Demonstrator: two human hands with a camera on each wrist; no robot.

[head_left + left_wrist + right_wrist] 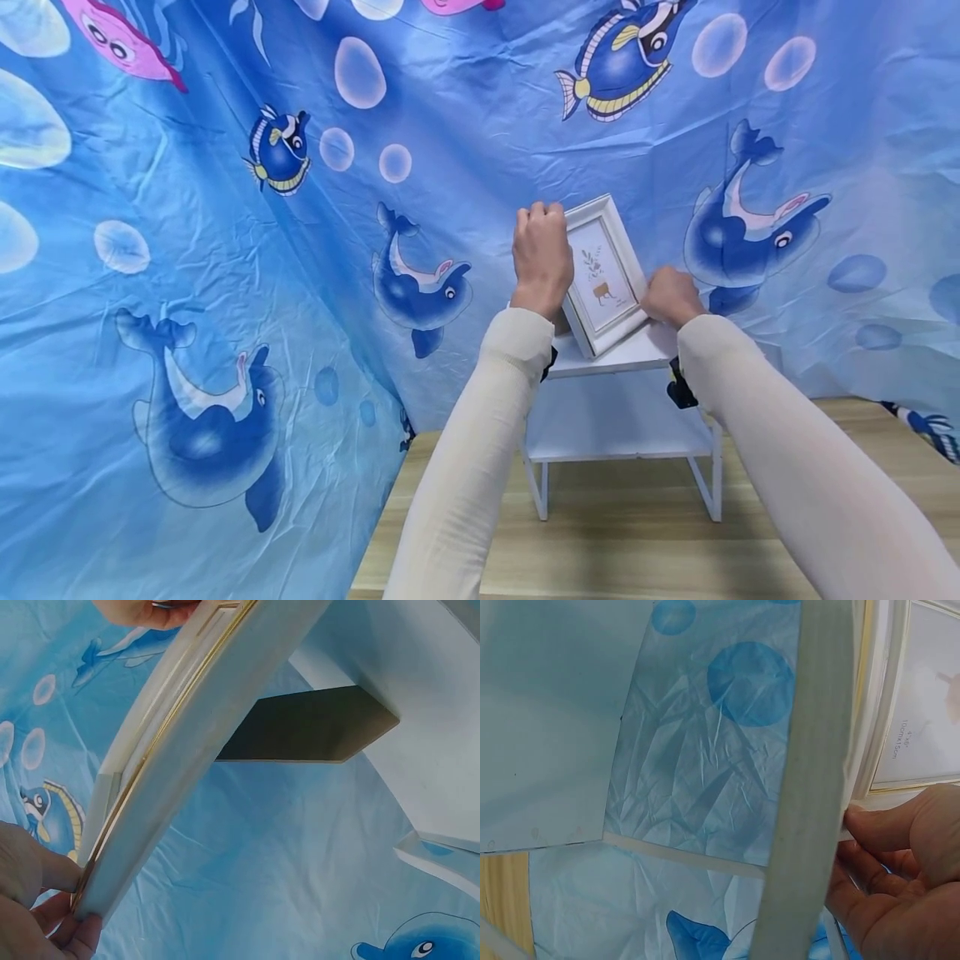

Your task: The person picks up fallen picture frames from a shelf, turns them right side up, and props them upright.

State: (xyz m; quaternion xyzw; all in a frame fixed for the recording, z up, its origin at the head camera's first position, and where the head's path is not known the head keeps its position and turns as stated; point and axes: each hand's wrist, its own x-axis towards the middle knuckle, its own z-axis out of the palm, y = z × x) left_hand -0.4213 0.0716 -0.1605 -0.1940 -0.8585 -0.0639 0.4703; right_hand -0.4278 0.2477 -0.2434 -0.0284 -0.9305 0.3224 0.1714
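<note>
Tilted to one side, a white picture frame (pixel 604 275) with a plant-and-animal print is held in both hands over the upper shelf of a small white table (pixel 637 357). The left hand (pixel 542 260) pinches its upper left corner, thumb and fingers on either side of the edge in the left wrist view. At the lower right corner, the right hand (pixel 911 874) pinches the border between thumb and fingers. A dark support flap (pixel 315 726) sticks out from the frame's back. The frame's lowest corner is right at the shelf's front edge in the head view.
The table has a lower shelf (pixel 615 425) and thin white metal legs (pixel 716 475). It stands on a wood-patterned floor (pixel 600 550). Blue curtains (pixel 322 275) printed with dolphins, fish and bubbles hang behind and to the left.
</note>
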